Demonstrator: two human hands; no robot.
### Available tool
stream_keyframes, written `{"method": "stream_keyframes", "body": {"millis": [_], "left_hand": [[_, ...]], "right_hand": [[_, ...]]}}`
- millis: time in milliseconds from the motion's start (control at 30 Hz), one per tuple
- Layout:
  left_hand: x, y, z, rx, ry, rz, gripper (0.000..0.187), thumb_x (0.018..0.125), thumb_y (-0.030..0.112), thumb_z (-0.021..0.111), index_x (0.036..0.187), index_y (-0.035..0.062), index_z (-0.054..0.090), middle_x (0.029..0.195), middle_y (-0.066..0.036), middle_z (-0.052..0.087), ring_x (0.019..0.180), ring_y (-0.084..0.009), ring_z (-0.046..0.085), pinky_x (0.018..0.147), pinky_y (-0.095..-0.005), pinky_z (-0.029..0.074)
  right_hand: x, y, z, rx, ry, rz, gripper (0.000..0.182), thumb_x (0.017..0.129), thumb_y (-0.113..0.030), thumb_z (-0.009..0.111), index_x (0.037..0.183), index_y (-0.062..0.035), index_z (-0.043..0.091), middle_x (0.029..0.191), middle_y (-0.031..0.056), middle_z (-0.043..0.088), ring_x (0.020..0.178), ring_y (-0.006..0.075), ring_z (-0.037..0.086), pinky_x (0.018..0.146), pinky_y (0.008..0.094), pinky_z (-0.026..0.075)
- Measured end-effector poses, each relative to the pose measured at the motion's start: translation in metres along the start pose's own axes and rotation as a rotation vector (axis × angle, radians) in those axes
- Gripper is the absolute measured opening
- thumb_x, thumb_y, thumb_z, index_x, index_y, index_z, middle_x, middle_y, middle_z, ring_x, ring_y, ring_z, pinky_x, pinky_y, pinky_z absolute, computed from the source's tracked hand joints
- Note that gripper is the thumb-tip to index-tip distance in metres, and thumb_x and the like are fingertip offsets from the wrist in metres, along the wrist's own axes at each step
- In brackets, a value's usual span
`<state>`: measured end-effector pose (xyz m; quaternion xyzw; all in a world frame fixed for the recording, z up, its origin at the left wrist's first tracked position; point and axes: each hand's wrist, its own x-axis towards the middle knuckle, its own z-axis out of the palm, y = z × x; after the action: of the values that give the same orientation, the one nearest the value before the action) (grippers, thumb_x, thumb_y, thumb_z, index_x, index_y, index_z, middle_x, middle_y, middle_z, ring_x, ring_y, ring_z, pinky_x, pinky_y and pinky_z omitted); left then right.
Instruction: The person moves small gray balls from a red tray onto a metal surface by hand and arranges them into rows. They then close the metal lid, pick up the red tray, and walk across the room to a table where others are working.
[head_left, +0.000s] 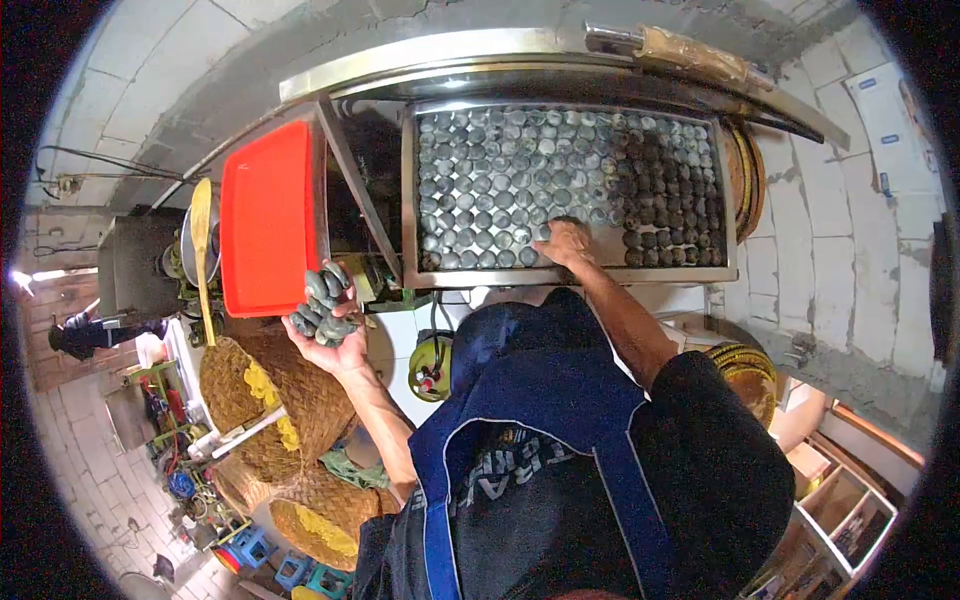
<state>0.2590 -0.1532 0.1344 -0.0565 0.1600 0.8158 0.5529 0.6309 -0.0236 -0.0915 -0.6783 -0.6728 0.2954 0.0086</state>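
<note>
A metal-framed tray (728, 273) holds rows of round, dark grey pieces (485, 202), with a bare pale strip in its lower middle. My right hand (567, 241) reaches over the tray's near edge beside that strip, its fingers bent down against a piece at the end of a row. Whether it grips that piece is hard to make out. To the left, my left hand (338, 340) is palm up and holds a pile of several dark grey pieces (325, 300) close to the lower right corner of a red tray (268, 220).
A wooden paddle (202, 240) stands left of the red tray. Woven baskets (235, 400) with yellow stuff lie at lower left. A green gas cylinder (430, 368) is below the metal tray. Another person (100, 333) is at far left. A metal rail (430, 48) runs behind.
</note>
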Motion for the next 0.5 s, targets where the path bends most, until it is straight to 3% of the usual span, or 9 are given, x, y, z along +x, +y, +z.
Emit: {"method": "stream_keyframes", "body": {"millis": [133, 200, 300, 367, 433, 467, 500], "left_hand": [[0.002, -0.001, 0.004, 0.028, -0.005, -0.029, 0.062, 0.083, 0.045, 0.064, 0.127, 0.0059, 0.048, 0.141, -0.019, 0.042, 0.122, -0.0404, 0.042, 0.067, -0.0354, 0.052], [0.004, -0.003, 0.006, 0.009, -0.062, -0.063, 0.061, 0.082, 0.045, 0.065, 0.126, 0.0057, 0.049, 0.142, -0.019, 0.041, 0.121, -0.0410, 0.043, 0.067, -0.0351, 0.052], [0.007, -0.002, 0.002, -0.032, -0.091, -0.123, 0.062, 0.082, 0.039, 0.067, 0.129, 0.0036, 0.048, 0.144, -0.015, 0.044, 0.132, -0.0396, 0.035, 0.074, -0.0355, 0.053], [0.006, -0.005, 0.002, -0.008, -0.086, -0.110, 0.061, 0.083, 0.040, 0.067, 0.129, 0.0035, 0.048, 0.143, -0.015, 0.044, 0.131, -0.0394, 0.036, 0.074, -0.0358, 0.053], [0.006, -0.007, 0.002, 0.013, -0.080, -0.100, 0.061, 0.083, 0.040, 0.066, 0.128, 0.0034, 0.049, 0.142, -0.014, 0.045, 0.130, -0.0391, 0.037, 0.074, -0.0362, 0.053], [0.005, -0.008, 0.000, 0.025, -0.064, -0.099, 0.061, 0.084, 0.041, 0.065, 0.129, 0.0032, 0.049, 0.142, -0.014, 0.045, 0.129, -0.0390, 0.039, 0.074, -0.0364, 0.053], [0.005, -0.008, -0.003, 0.037, -0.048, -0.098, 0.061, 0.084, 0.041, 0.065, 0.130, 0.0031, 0.049, 0.143, -0.014, 0.045, 0.127, -0.0389, 0.041, 0.073, -0.0365, 0.053]], "right_hand": [[0.008, 0.013, 0.007, -0.150, -0.083, -0.051, 0.043, 0.071, -0.041, 0.075, 0.087, -0.0022, 0.071, 0.093, 0.0220, 0.069, 0.090, 0.0392, 0.067, 0.078, 0.0452, 0.054], [0.009, 0.015, 0.013, -0.172, -0.005, -0.057, 0.037, 0.074, -0.037, 0.073, 0.098, -0.0088, 0.072, 0.097, 0.0162, 0.070, 0.092, 0.0337, 0.067, 0.081, 0.0435, 0.053], [0.003, 0.014, 0.007, -0.095, 0.020, -0.096, 0.034, 0.074, -0.034, 0.072, 0.099, -0.0103, 0.072, 0.095, 0.0128, 0.071, 0.089, 0.0320, 0.067, 0.079, 0.0435, 0.052], [0.003, 0.012, 0.003, -0.089, 0.004, -0.095, 0.035, 0.073, -0.034, 0.073, 0.100, -0.0103, 0.072, 0.094, 0.0118, 0.071, 0.087, 0.0303, 0.067, 0.079, 0.0426, 0.052], [0.007, 0.018, -0.002, 0.308, -0.071, 0.178, 0.039, 0.071, -0.032, 0.076, 0.101, -0.0091, 0.071, 0.091, 0.0115, 0.071, 0.081, 0.0263, 0.067, 0.076, 0.0404, 0.051], [0.011, 0.030, 0.010, 0.308, -0.072, 0.180, 0.039, 0.071, -0.032, 0.076, 0.101, -0.0091, 0.071, 0.091, 0.0115, 0.071, 0.081, 0.0263, 0.067, 0.076, 0.0404, 0.051], [0.020, 0.048, 0.033, 0.509, -0.096, 0.210, 0.042, 0.069, -0.032, 0.078, 0.102, -0.0069, 0.070, 0.089, 0.0119, 0.070, 0.080, 0.0257, 0.066, 0.076, 0.0394, 0.051]]}}
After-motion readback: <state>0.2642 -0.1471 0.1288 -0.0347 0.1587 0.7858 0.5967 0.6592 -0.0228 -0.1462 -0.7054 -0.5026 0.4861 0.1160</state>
